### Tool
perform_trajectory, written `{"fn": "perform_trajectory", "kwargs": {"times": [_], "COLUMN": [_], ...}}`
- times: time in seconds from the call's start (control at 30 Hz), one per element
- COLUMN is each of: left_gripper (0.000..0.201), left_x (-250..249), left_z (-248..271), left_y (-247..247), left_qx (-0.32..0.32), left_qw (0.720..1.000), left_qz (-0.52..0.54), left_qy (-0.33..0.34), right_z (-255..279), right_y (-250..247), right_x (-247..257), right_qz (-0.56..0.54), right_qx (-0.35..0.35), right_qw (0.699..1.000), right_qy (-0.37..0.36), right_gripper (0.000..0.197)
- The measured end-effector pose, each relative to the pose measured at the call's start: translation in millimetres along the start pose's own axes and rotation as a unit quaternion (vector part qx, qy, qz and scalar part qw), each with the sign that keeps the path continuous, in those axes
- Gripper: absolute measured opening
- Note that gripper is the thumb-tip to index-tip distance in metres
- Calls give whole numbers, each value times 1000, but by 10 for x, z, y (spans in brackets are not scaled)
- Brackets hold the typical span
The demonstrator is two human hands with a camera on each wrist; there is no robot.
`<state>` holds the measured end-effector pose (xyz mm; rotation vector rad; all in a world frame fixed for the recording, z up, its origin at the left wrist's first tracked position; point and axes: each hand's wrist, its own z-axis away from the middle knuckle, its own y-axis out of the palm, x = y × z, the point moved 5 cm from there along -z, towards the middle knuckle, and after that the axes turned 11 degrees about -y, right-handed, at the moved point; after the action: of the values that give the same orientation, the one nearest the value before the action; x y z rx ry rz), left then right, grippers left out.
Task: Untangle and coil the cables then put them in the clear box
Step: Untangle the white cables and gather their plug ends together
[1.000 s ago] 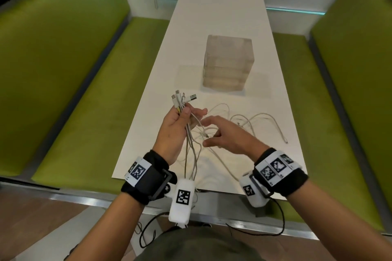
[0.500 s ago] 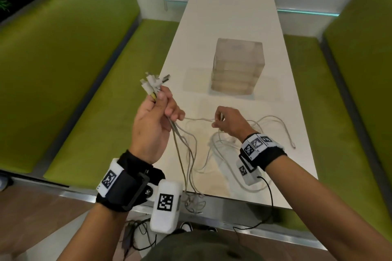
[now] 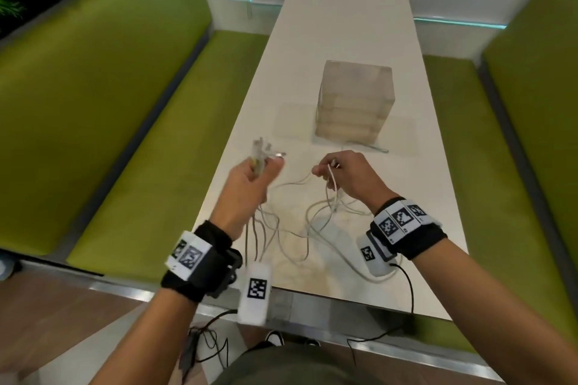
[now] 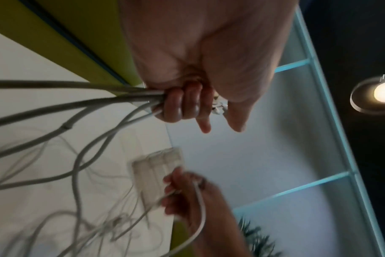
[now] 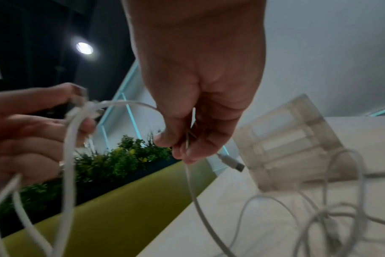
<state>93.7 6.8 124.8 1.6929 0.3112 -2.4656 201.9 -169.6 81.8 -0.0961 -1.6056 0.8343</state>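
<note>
Several white cables (image 3: 291, 228) lie tangled on the white table (image 3: 344, 25) and hang off its near edge. My left hand (image 3: 255, 173) grips a bundle of cable ends (image 3: 261, 150), plugs sticking up above the fist; the left wrist view shows my fingers (image 4: 182, 106) curled round the strands (image 4: 77, 104). My right hand (image 3: 337, 170) pinches one cable (image 5: 193, 187) near its plug (image 5: 231, 163), held above the table to the right of the left hand. The clear box (image 3: 353, 100) stands beyond both hands at mid table.
Green benches (image 3: 93, 103) flank the table on both sides (image 3: 531, 134). A white wall with lit blue strips closes the far end. Black wrist-camera leads (image 3: 203, 337) dangle below the table's near edge. A plant hedge (image 5: 112, 156) stands behind the left bench.
My left hand dropped and moved right with the cable ends. My right hand rose off the table, lifting one cable by its plug end toward the box.
</note>
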Motion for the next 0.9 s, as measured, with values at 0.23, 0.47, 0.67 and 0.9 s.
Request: {"fn": "perform_trajectory", "kwargs": {"times": [0.23,0.47,0.67,0.9], "left_gripper": [21,16,23,15], "left_x": [120,146,-9,-145], "left_z": [-10,-53,-27,126], "left_y": [590,500,58,-319], "left_qx": [62,52,-3,0], "left_qw": [995,998,997,999], "left_qz": [-80,-37,79,35], "left_qy": [-9,-28,-20,4], "right_z": [73,96,83,233], "right_y": [74,103,12,-105], "right_x": [303,239,-325,-532], "right_qz": [206,167,167,26], "right_qx": [28,22,25,37], "right_qw": [976,984,985,992], "right_qy": [-60,-54,33,122], "right_gripper": [12,4,10,72]}}
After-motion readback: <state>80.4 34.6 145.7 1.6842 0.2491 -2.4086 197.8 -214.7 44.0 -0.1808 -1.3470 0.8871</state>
